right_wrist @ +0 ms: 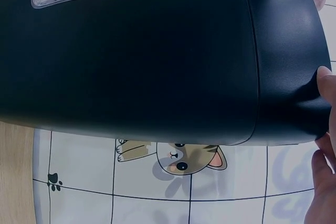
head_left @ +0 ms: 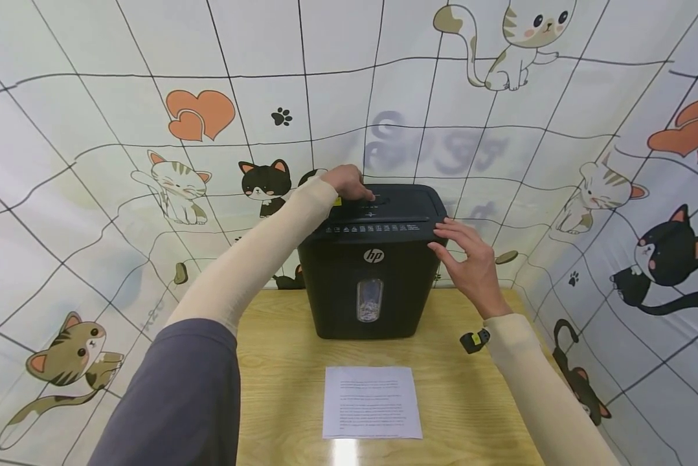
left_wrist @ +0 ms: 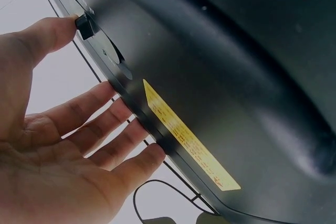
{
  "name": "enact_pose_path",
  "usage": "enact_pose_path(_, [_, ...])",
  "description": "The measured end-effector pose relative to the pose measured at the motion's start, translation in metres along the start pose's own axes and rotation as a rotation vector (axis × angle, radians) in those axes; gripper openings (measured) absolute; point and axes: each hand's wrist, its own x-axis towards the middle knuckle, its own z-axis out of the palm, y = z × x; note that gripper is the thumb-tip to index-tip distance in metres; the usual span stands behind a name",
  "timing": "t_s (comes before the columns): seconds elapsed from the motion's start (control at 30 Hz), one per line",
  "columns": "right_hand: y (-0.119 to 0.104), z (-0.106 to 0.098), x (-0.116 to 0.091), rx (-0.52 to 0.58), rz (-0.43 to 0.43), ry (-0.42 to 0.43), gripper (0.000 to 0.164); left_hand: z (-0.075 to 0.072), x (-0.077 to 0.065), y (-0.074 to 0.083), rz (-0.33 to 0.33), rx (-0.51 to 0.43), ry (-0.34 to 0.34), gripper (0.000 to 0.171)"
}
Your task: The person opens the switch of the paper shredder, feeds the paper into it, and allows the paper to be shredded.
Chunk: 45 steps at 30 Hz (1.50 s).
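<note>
A black paper shredder with an HP logo stands upright on the wooden table. Paper shreds show through its front window. My left hand is at the shredder's top, its thumb tip against a small black slide switch. The other left fingers, nearly straight, touch the rear edge below the switch, near a yellow warning label. At the shredder's upper right corner, my right hand touches the lid's side with its fingertips, thumb at the front.
A printed sheet of paper lies flat on the table in front of the shredder. White cloth with cartoon cats and grid lines hangs behind and at both sides. Beside the right wrist is a small black-and-yellow device.
</note>
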Motion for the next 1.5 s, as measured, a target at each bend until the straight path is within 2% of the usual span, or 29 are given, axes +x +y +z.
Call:
enact_pose_path(0.53, [-0.001,0.001,0.000,-0.011,0.007,-0.002,0.037,0.001,-0.005,0.001,0.004,0.006,0.036,0.045])
enact_pose_path(0.8, [-0.001,0.001,0.001,0.020,0.003,0.006,0.036,0.003,-0.004,0.000,0.035,0.017,0.068,0.039])
enact_pose_path(1.0, [-0.002,0.001,0.001,0.027,-0.020,0.036,0.036,0.001,-0.006,0.000,0.050,0.015,0.066,0.039])
enact_pose_path(1.1, [-0.002,0.001,0.001,0.027,-0.026,0.041,0.036,0.000,-0.005,-0.002,0.065,0.027,0.055,0.044])
enact_pose_path(1.33, [0.001,0.002,0.000,0.015,-0.023,0.053,0.035,-0.001,-0.009,-0.008,0.043,-0.074,-0.053,0.071])
enact_pose_path(1.5, [0.001,0.003,-0.001,0.006,-0.017,0.040,0.034,-0.001,-0.010,-0.016,0.078,-0.124,-0.053,0.082])
